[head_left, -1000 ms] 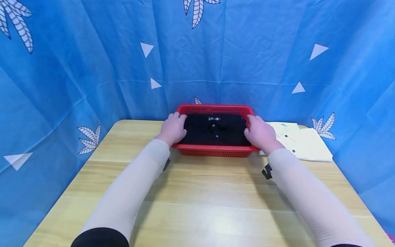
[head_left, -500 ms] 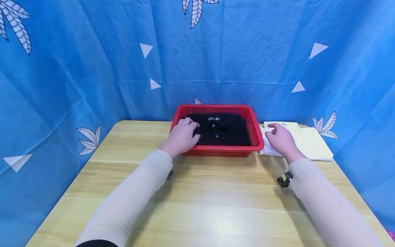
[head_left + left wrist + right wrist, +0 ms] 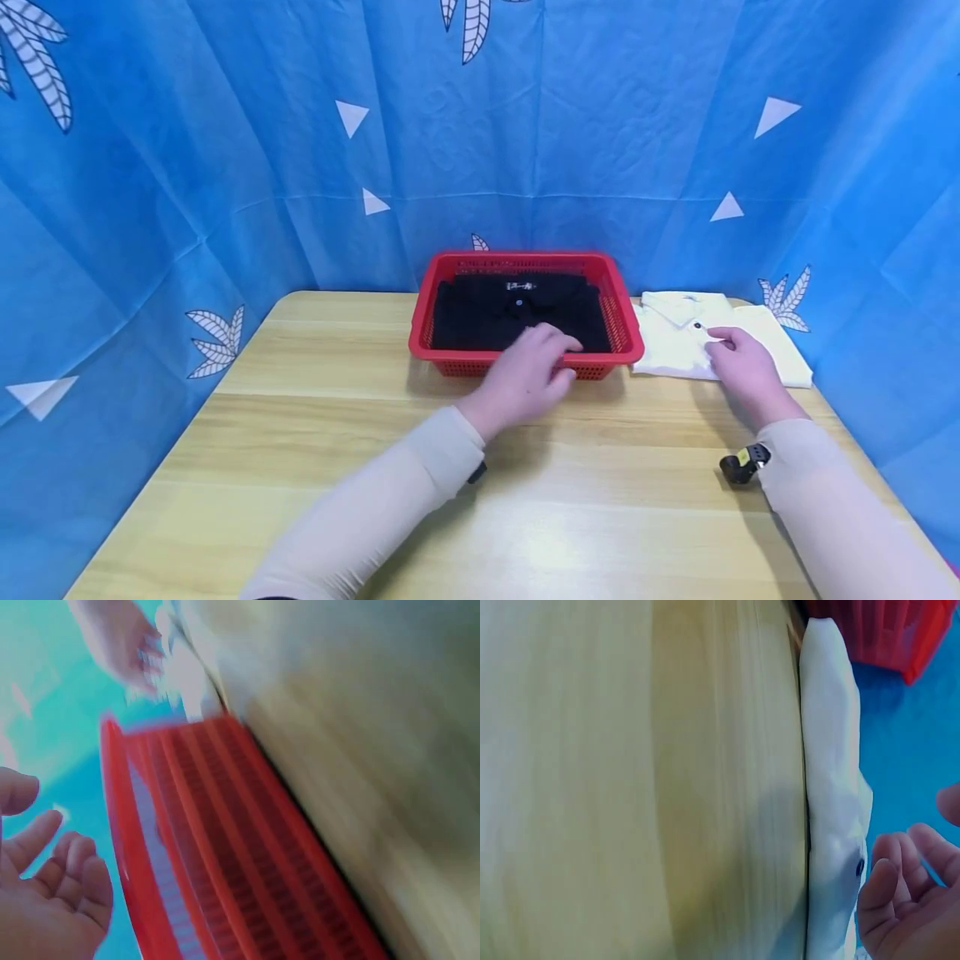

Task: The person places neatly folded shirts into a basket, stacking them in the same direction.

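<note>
My left hand (image 3: 525,375) is in front of the red basket (image 3: 415,333), its loosely bent fingers passing before the front rim and holding nothing. In the left wrist view the left hand (image 3: 56,896) appears apart from the basket wall (image 3: 217,847). A folded black shirt (image 3: 476,312) with a button and a small white print lies in the basket, partly hidden by that hand. On the right, a folded white shirt (image 3: 667,342) with collar and dark button lies on the table. My right hand (image 3: 750,371) is over it, fingers loosely bent, nothing held; the right wrist view shows the hand (image 3: 915,900) beside the shirt (image 3: 829,735).
The wooden table (image 3: 300,433) ends at a blue curtain (image 3: 637,125) behind and on both sides. A pale yellowish folded part (image 3: 780,346) adjoins the white shirt at the table's right edge. The basket stands against the back curtain.
Both hands have let go of the basket's sides. The left hand has swept right and nearer along the front; the right has moved right over the white shirt. The basket stays in place.
</note>
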The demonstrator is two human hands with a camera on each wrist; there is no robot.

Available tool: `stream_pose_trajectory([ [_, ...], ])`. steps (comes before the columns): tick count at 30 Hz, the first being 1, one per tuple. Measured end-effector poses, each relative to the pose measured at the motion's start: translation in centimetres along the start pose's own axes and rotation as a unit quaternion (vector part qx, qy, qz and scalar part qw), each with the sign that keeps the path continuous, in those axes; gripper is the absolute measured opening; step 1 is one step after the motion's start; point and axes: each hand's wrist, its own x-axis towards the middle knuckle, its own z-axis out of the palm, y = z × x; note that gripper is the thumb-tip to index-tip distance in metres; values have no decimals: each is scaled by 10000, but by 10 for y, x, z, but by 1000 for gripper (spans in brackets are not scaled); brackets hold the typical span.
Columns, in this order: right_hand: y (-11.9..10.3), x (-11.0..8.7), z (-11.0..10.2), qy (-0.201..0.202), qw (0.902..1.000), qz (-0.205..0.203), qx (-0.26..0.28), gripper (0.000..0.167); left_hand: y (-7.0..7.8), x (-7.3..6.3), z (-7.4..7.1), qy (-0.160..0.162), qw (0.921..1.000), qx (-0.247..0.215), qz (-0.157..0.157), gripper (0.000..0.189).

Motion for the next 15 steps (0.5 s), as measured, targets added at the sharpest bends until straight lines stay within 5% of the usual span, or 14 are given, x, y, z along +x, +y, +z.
stream_pose_trajectory([
  [5, 11, -1, -13, 220, 9996, 171, 75, 61, 36, 8, 27, -554, 9966, -325, 514, 42],
  [11, 23, -1, -25, 633, 9965, 446, 307, 60, 62, 20, 63, -1439, 9835, -1098, -49, 44],
  [15, 35, -2, -36, 840, 9930, 644, 528, 60, 71, 29, 83, -1671, 9713, -1651, -381, 46],
])
